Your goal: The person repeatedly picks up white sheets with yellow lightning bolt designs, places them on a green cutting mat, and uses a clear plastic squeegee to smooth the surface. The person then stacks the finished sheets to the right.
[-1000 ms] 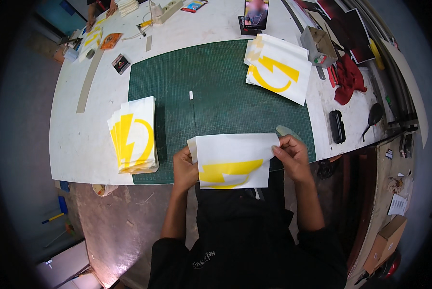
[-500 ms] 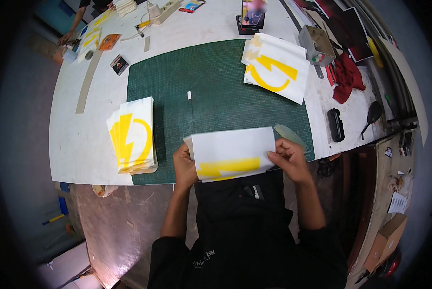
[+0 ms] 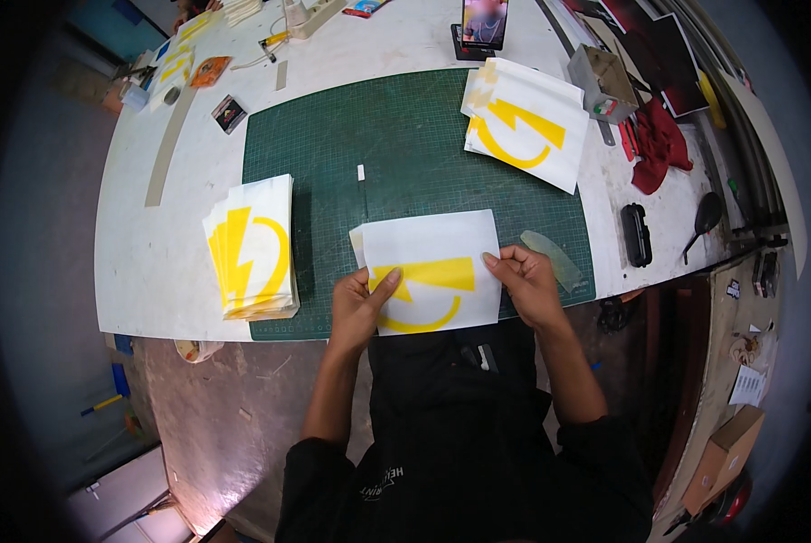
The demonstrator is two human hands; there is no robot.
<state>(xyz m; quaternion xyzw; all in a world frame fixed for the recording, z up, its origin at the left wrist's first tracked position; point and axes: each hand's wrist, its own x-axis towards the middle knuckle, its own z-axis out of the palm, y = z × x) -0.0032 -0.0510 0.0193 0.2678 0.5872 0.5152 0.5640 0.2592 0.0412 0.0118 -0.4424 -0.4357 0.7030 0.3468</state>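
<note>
A white sheet (image 3: 431, 237) with a yellow bolt and arc on it is held up before me over the front edge of the green cutting mat (image 3: 396, 118). My left hand (image 3: 360, 309) closes on its left side, thumb on top. My right hand (image 3: 525, 282) pinches its right edge. At the sheet's left, another white layer shows behind it. To the left lies a fanned stack of like sheets (image 3: 279, 213). A second stack (image 3: 564, 167) lies on the mat's far right corner. A pale, rounded flat piece (image 3: 553, 257) rests beside my right hand.
A phone on a stand (image 3: 483, 27) is at the back, with a metal box (image 3: 602, 86) right of it. A red cloth (image 3: 660, 149), a black case (image 3: 636, 235) and a black spoon-shaped tool (image 3: 702, 222) lie at the right. A small box (image 3: 230, 115) sits left.
The sheet has tipped up and shows more of its yellow print. My left thumb has come onto its face, and my right hand has shifted slightly left. The view has shifted a little.
</note>
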